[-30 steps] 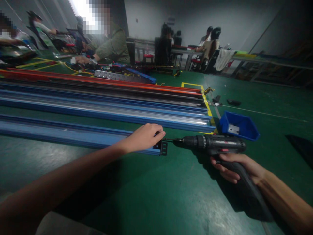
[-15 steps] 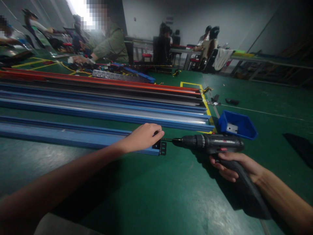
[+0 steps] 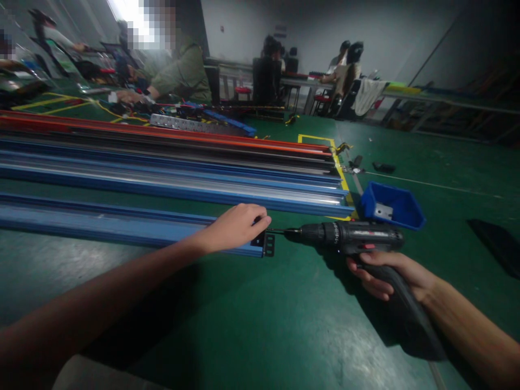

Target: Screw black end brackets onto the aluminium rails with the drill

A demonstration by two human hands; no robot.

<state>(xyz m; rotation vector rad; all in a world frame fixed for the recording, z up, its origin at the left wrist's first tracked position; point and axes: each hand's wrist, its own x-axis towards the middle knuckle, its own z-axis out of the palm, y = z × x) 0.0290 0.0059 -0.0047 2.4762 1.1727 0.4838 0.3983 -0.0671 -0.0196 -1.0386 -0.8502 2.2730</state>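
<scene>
My right hand [image 3: 390, 273] is wrapped around the handle of a black power drill [image 3: 357, 236], held level with its long thin bit pointing left. The bit's tip meets the right end of a blue metal rail [image 3: 134, 225] lying on the green surface. A black slotted end bracket [image 3: 270, 245] sits at that end. My left hand [image 3: 241, 225] is closed over the rail's end, thumb and fingers curled together beside the bit tip. What lies under the fingers is hidden.
Several more blue, black and orange rails [image 3: 203, 181] lie parallel behind. Right of their ends stands a blue bin [image 3: 400, 208] with a metal piece inside. A dark flat object [image 3: 493, 246] lies at far right. A person in a green sleeve [image 3: 181, 73] works at the back left.
The view has shifted very slightly. Both hands, the drill and the rail keep the same positions relative to each other.
</scene>
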